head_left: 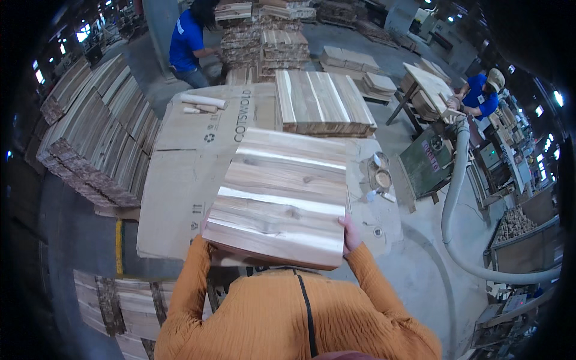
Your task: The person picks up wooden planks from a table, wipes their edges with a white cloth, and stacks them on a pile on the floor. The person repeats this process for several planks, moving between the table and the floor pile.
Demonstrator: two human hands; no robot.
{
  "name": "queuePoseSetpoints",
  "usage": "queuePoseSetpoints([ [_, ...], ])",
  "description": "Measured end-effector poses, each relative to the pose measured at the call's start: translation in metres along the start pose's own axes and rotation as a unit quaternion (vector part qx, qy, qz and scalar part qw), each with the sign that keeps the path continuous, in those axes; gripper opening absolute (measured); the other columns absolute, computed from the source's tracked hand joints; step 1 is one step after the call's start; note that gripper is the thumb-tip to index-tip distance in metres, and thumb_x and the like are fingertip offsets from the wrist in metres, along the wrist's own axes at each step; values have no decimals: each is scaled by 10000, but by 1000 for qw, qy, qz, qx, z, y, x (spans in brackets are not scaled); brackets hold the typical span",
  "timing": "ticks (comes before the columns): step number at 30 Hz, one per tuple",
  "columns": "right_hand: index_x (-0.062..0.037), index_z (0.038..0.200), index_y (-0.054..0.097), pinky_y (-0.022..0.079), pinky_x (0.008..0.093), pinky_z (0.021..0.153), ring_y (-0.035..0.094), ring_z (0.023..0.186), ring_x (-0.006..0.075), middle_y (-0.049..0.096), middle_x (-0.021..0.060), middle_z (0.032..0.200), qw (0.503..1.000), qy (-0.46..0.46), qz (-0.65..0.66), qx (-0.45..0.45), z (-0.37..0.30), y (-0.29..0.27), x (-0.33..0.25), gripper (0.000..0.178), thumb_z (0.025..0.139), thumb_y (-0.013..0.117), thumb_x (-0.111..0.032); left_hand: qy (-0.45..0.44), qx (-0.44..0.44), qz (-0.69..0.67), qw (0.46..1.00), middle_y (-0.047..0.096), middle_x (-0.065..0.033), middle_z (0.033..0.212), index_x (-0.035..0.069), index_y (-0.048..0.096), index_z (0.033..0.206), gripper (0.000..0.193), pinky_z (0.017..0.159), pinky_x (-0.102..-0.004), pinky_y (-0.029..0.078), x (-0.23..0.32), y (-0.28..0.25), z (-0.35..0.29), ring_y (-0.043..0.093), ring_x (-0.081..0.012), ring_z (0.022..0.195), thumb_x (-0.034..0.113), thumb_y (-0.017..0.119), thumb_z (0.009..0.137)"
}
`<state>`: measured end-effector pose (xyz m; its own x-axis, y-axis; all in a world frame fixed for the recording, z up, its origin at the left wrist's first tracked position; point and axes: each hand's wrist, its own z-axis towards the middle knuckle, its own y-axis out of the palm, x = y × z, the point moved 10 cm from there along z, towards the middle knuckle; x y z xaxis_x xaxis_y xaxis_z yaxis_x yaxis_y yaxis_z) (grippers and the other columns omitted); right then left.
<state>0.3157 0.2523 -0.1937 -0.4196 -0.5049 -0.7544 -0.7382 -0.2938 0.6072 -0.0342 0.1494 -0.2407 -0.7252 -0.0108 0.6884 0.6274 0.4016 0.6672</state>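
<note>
Wooden panel [282, 195] between left hand [205, 225] and right hand [350, 235]

Orange ribbed knit sweater, long sleeves, thin black strap across front

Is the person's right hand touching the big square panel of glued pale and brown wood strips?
Touching. The head view shows the right hand gripping the wood panel's right edge, fingers wrapped against it.

Wooden panel [282, 195] held level at chest, right hand [350, 235] gripping its right edge, left hand [206, 225] mostly hidden under its left edge. Beyond the hands: cardboard-covered desk [192, 156] with stacked panels [323, 105]; small tins [380, 174] just past the right hand
</note>
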Motion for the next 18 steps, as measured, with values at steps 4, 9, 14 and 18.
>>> queuePoseSetpoints([
  [4, -38, 1286, 380, 415, 378, 933, 499, 1101, 255, 500, 136, 1196, 993, 66, -70, 74, -30, -37, 9, 571, 796, 513, -298, 14, 48, 7, 999, 490, -121, 1260, 42, 400, 1301, 611, 946, -351, 396, -27, 10, -80, 493, -228, 1115, 509, 364, 908],
  [9, -20, 1244, 444, 426, 363, 919, 543, 1046, 246, 539, 148, 1170, 986, 167, -20, 9, -60, -37, -2, 596, 848, 471, -464, 39, 117, -44, 991, 478, -114, 1277, 51, 388, 1311, 517, 955, -356, 401, -58, 14, -174, 494, -236, 1122, 405, 369, 935],
  [14, -21, 1225, 462, 456, 354, 883, 556, 1031, 222, 550, 131, 1163, 988, 140, 8, -70, -76, -19, -51, 515, 905, 414, -422, 175, 116, -88, 974, 502, -121, 1251, 45, 441, 1265, 433, 961, -387, 408, -9, 100, -253, 502, -246, 1131, 307, 362, 928],
  [18, -42, 1194, 488, 492, 343, 826, 567, 1010, 218, 564, 110, 1140, 990, 52, 5, -133, -51, -6, -84, 412, 924, 408, -343, 333, 126, -77, 931, 473, -112, 1284, 33, 426, 1278, 441, 978, -379, 385, 45, 141, -243, 461, -229, 1175, 282, 363, 919],
])
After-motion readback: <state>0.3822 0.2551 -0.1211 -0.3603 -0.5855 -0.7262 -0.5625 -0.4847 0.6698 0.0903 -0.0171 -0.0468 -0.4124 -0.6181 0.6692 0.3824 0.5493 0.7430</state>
